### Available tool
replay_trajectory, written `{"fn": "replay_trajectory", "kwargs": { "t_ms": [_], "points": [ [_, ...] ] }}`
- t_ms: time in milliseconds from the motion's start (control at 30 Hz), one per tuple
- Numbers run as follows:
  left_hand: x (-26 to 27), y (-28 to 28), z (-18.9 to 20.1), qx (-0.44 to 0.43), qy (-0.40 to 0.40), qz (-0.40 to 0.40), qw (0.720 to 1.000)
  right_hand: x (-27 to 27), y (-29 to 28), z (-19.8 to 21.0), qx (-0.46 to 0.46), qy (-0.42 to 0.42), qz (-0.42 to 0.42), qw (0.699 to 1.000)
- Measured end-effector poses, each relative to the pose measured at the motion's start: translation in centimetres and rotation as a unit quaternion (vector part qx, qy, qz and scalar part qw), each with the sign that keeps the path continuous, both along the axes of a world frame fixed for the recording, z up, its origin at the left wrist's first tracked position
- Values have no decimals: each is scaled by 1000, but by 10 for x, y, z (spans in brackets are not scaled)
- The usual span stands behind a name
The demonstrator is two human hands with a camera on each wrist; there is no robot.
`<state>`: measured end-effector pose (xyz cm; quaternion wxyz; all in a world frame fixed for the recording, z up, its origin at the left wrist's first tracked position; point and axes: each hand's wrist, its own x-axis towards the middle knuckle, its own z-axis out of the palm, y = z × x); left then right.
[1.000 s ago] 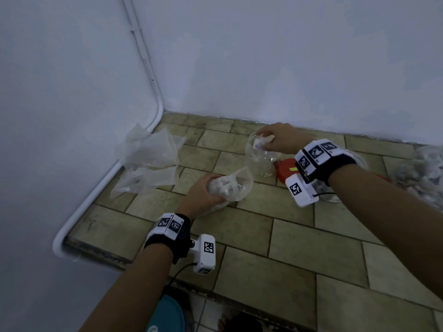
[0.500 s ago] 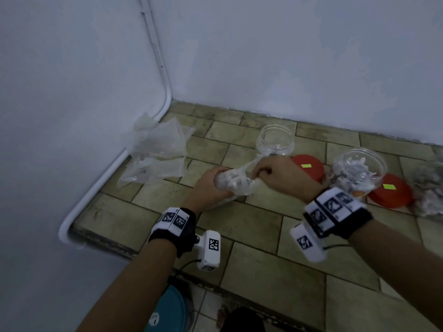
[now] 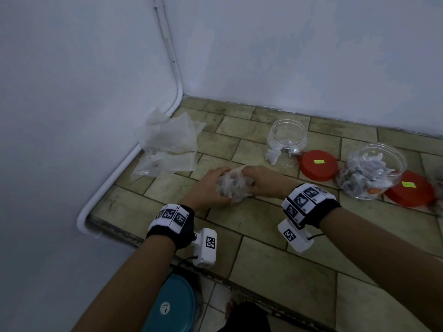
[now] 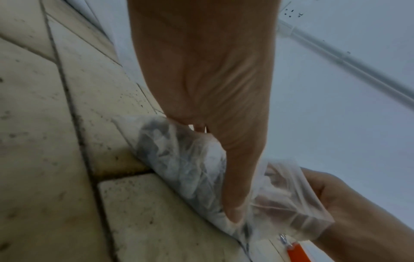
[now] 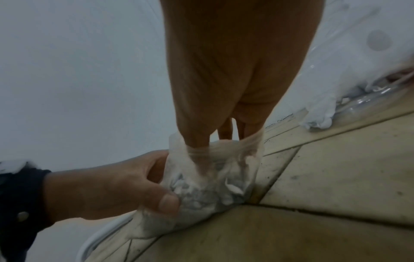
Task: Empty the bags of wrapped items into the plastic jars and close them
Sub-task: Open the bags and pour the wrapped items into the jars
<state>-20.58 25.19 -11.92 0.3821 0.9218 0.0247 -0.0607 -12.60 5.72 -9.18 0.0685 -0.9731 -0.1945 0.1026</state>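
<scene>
- Film: the plastic bag is thin, clear and heavily wrinkled. It is packed with small crumpled white pieces, which give it a lumpy outline.
- Position: the bag rests on the tiled desk, near centre, between both hands and well apart from the jars.
- Axis: the long axis runs left–right, with the packed closed end on the left and the mouth opening to the right.
- Left hand: fingers and thumb are curled round the packed end, and the thumb is dug into the film.
- Right hand: fingers are pushed into the mouth, with film gathered round the knuckles. They show only through cloudy film, so I cannot tell whether they have closed on anything.
- Far right: two round clear jars, the nearly empty jar and the full jar. A flat red lid lies just beside the first.
- Far left: a heap of limp clear bags lies by the wall corner.
- Obscured: both wrist views are soft with blur, and the items at the far-right frame edge are cut off.
</scene>
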Motion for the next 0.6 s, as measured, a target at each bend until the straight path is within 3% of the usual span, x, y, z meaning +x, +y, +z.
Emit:
{"fn": "replay_trajectory", "kwargs": {
  "t_ms": [33,67,133,200,367,467,567,600],
  "points": [
    [1,2,-5,-11,-2,11,1000,-5,11,9,75,129,74,986],
    [1,3,-6,-11,3,18,1000,-8,15,23,59,159,116,979],
    [3,6,-15,9,12,18,1000,-8,6,22,75,149,222,961],
    [5,5,-15,18,21,22,999,-3,9,18,90,111,249,958],
    [20,13,-42,34,18,56,998,-4,7,16,78,118,215,966],
    [18,7,-30,40,39,32,998,-7,2,22,11,123,226,966],
    [22,16,-44,29,40,27,998,-2,13,9,-30,112,172,978],
    [23,20,-48,29,43,23,998,-5,8,17,-74,111,114,985]
  ]
}}
